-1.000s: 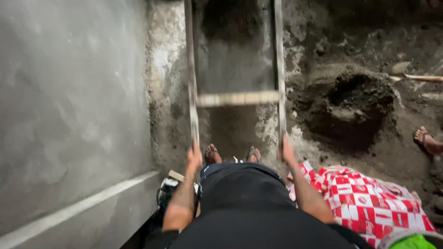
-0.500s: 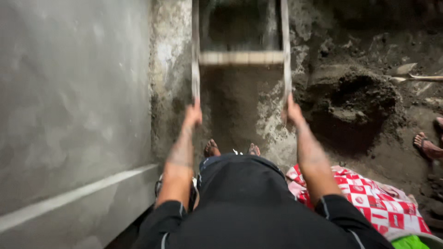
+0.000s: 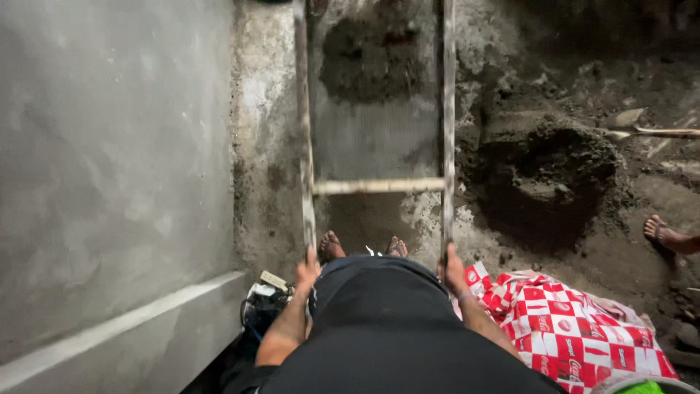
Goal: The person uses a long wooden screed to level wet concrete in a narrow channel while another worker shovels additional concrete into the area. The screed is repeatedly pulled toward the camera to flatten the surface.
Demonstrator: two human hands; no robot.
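I look straight down past my dark shirt at a long wooden frame (image 3: 378,186) with two side rails and a cross bar, lying over grey sand on the ground. My left hand (image 3: 307,271) grips the left rail near its lower end. Gripping the right rail is my right hand (image 3: 453,266). My two feet (image 3: 332,246) in sandals show between the rails, just above my body.
A grey plastered wall (image 3: 109,182) fills the left side. A mound of dark wet mortar (image 3: 543,175) with a shovel (image 3: 642,128) lies to the right. A red-and-white checked sack (image 3: 576,328) lies at lower right. Another person's sandalled foot (image 3: 667,235) shows at the right edge.
My hands have drawn back toward my body with the frame, after being stretched forward half a second ago. The cross bar now sits lower in view.
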